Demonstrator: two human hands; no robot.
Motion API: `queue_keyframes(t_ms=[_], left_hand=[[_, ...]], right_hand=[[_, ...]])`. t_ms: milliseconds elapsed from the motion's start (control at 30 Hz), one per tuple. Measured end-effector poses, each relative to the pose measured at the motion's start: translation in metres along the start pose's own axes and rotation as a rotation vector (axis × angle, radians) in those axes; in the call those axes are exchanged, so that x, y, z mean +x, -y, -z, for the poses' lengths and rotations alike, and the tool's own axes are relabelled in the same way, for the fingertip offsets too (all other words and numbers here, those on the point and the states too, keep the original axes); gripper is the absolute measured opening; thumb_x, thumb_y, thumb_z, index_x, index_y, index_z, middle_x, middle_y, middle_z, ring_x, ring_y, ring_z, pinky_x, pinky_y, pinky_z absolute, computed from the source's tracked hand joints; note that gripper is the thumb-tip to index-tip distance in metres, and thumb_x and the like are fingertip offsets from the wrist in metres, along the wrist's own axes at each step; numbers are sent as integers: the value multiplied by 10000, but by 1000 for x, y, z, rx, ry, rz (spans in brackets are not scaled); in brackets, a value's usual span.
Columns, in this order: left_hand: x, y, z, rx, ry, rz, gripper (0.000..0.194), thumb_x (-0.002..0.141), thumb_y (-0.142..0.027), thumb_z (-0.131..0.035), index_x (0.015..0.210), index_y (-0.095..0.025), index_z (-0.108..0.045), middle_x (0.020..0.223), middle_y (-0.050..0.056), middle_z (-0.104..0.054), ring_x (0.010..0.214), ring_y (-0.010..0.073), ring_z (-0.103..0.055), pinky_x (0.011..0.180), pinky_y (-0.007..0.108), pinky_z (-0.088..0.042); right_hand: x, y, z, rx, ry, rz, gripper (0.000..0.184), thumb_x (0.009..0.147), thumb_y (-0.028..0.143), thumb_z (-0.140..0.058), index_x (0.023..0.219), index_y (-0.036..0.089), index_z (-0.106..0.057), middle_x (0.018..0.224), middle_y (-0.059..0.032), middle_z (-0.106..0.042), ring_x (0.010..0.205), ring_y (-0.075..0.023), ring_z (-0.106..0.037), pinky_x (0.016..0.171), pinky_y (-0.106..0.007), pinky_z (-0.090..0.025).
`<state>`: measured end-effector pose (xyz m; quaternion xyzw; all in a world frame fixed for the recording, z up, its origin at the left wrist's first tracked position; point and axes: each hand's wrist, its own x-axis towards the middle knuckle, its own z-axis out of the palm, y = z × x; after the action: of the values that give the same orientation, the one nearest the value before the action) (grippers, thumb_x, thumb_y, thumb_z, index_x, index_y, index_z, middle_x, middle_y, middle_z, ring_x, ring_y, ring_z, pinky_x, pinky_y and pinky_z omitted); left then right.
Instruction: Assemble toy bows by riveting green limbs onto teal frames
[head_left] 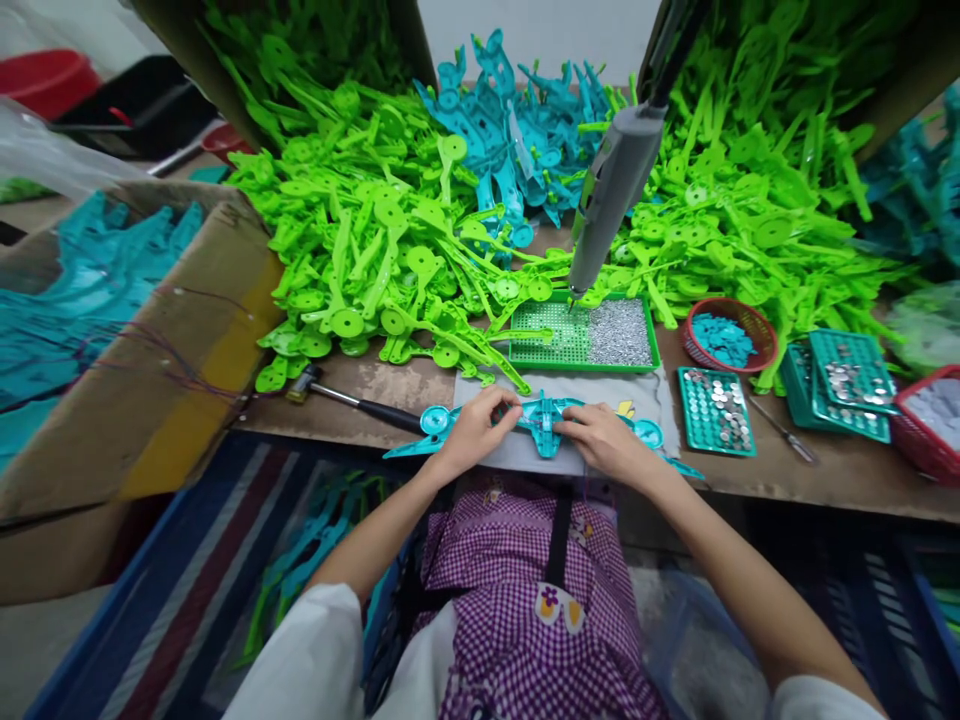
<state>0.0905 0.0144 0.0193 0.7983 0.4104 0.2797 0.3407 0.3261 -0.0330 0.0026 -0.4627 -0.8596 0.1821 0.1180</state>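
Observation:
A long blue plastic part (547,425) with a round disc near each end lies crosswise on a pale cloth (517,458) at the table's front edge. My left hand (476,428) rests over its left arm, thumb and forefinger pinched together just left of the raised centre. Whatever sits in that pinch is too small to make out. On the other side, my right hand (604,437) grips the part close to its centre, fingertips against the middle piece. Behind the part is a green tray (551,335) of small silvery pieces.
A grey electric screwdriver (619,190) hangs above the tray. Heaps of green plastic arms (375,230) and blue parts (517,140) fill the back. A hammer (360,400) lies left; a red basket (765,335), a teal tray of metal discs (716,412) and a small screwdriver (784,430) lie right.

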Motion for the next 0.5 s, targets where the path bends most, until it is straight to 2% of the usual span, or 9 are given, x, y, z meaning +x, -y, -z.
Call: queue_keyframes(t_ms=[100, 167, 333, 433, 500], left_hand=[[-3, -6, 3, 66, 7, -121, 122, 919, -263, -498, 942, -195, -596, 945, 61, -631, 926, 191, -591, 849, 332, -459], [-3, -7, 8, 154, -21, -150, 127, 923, -254, -489, 953, -197, -598, 1000, 78, -634, 1007, 213, -583, 909, 359, -438], [-4, 2, 35, 214, -164, -5, 149, 933, -268, -440, 933, -191, -568, 960, 68, -611, 944, 201, -578, 864, 343, -459], [-17, 8, 61, 256, -333, 38, 130, 915, -280, -469, 934, -192, -563, 944, 53, -608, 938, 195, -574, 879, 336, -453], [-26, 17, 80, 293, -497, 80, 138, 899, -300, -502, 944, -185, -566, 948, 48, -603, 936, 192, -571, 883, 330, -450]], right_hand=[[-3, -1, -1, 8, -6, 10, 312, 929, 172, -426, 1164, 235, -622, 1066, -88, -625, 936, -196, -564, 819, -373, -424], [-4, -2, 0, 70, -32, -10, 312, 941, 187, -406, 1179, 223, -603, 1082, -90, -618, 967, -193, -564, 849, -375, -441], [-5, 0, 8, 208, -89, -97, 326, 917, 278, -477, 1230, 201, -528, 1106, -92, -614, 1026, -201, -565, 903, -399, -467], [-5, 3, 12, 223, -84, -114, 313, 897, 331, -509, 1166, 178, -556, 1092, -102, -619, 1025, -212, -571, 911, -417, -465], [-4, 5, 13, 258, -82, -139, 318, 906, 376, -499, 1142, 174, -567, 1084, -102, -625, 1004, -210, -583, 899, -407, -470]])
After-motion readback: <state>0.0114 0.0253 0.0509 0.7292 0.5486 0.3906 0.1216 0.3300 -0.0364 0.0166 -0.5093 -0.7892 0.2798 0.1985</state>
